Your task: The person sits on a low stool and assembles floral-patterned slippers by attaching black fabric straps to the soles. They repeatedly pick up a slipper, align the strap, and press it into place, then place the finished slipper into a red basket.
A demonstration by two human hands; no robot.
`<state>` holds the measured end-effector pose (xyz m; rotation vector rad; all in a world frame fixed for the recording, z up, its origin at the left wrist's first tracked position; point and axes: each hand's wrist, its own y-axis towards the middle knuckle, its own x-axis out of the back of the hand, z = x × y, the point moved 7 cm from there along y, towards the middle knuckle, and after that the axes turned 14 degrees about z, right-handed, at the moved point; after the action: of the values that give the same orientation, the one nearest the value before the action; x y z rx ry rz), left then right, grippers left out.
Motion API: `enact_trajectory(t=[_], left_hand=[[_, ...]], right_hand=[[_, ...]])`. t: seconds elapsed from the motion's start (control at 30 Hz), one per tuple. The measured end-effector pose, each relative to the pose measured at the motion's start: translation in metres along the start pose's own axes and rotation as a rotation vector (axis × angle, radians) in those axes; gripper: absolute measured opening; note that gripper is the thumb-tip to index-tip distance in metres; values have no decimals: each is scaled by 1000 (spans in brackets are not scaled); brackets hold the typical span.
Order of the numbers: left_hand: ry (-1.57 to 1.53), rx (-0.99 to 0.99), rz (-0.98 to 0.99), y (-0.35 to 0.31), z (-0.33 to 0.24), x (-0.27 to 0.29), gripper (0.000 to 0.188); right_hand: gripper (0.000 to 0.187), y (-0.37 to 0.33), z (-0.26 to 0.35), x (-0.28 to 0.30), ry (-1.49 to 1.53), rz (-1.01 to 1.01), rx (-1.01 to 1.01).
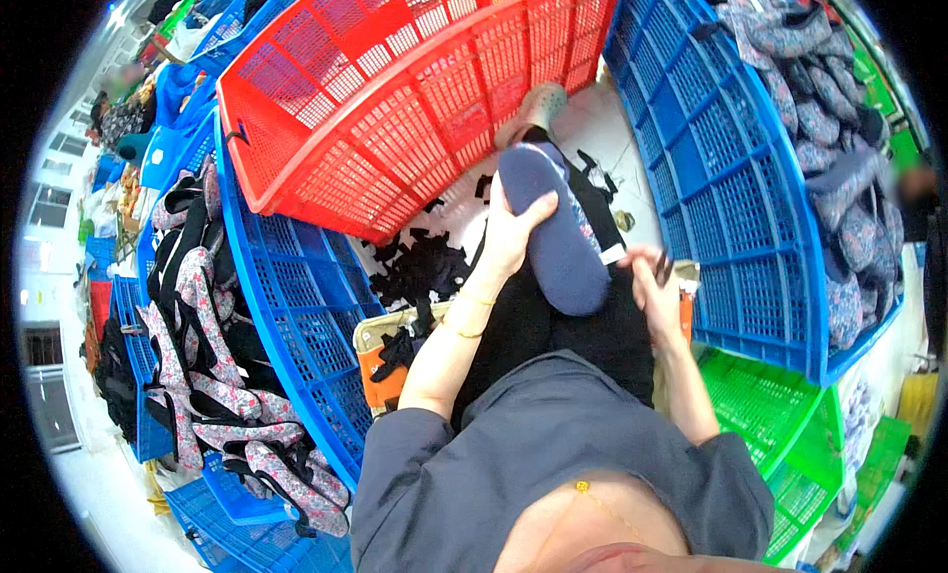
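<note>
The left hand [507, 239] is gripping a slipper [568, 252] by its side, the thumb pressing across the navy sole and the fingers curling behind it; the slipper is hanging above the person's lap, its sole facing up toward the camera and one rounded end pointing back toward the body; a white tag [613, 254] is sticking out from its right edge. The right hand [649, 291] is hovering just beside that tag, its fingers curling around a small dark object [662, 268]; the view being small there, I cannot tell whether the fingertips are also pinching the tag.

Black scraps [420, 272] are lying on the floor ahead to the left; a red basket [395, 128] is standing beyond the slipper, tilting; a blue basket [731, 198] is standing on the right, grey-blue patterned slippers [829, 109] piling beyond its wall; pink floral slippers [202, 286] are heaping at the far left.
</note>
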<state>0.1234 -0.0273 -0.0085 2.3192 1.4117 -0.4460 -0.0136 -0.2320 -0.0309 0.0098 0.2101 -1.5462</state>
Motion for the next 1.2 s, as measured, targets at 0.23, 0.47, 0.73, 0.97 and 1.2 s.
enact_trajectory(t=[0.23,0.47,0.73,0.97,1.2], left_hand=[[174,21,98,-50,-2,-29,62],[163,-64,280,-68,-6,-32,68],[436,-277,496,-39,11,-18,58],[54,308,667,-78,-5,2,42],[669,202,707,-60,-18,-3,40]], right_hand=[[44,45,46,-44,13,221,1],[60,39,34,-69,93,439,-22],[51,61,6,-61,71,455,134],[42,35,-14,-70,-169,524,223],[44,31,-34,-80,-105,521,208]])
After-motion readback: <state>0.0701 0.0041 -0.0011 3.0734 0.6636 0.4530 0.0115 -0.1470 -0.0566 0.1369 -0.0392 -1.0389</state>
